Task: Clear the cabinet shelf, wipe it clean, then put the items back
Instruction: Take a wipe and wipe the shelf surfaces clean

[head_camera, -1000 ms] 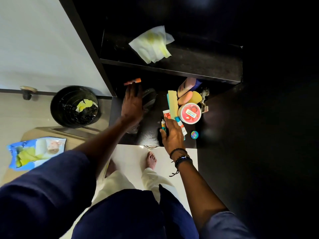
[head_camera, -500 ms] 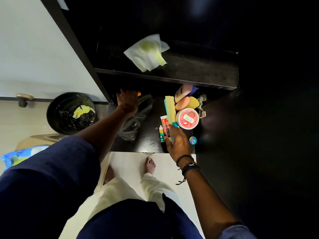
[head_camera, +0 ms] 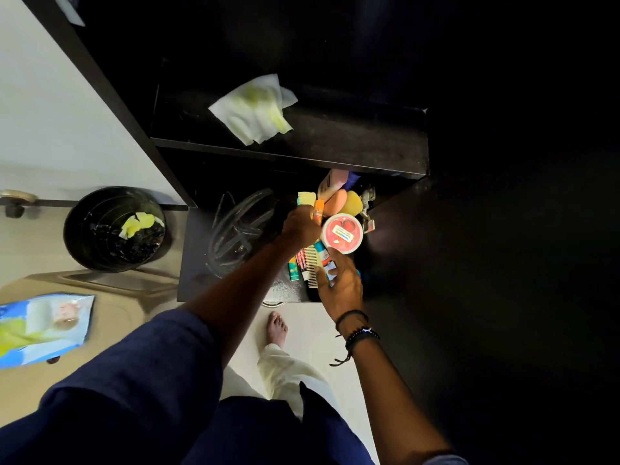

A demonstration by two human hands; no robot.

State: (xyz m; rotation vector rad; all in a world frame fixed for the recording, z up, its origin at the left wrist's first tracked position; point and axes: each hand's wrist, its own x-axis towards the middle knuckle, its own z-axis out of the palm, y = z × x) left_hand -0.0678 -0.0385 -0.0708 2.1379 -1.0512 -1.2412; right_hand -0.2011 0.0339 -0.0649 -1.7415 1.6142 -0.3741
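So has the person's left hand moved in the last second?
Yes. The left hand has swung right, from over the clear plastic container to beside the round red-lidded tub, carrying a small orange tube.

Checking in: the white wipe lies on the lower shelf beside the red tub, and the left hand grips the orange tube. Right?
No: the wipe lies on the upper shelf, above the red tub, as the head view shows. The left hand does grip the orange tube.
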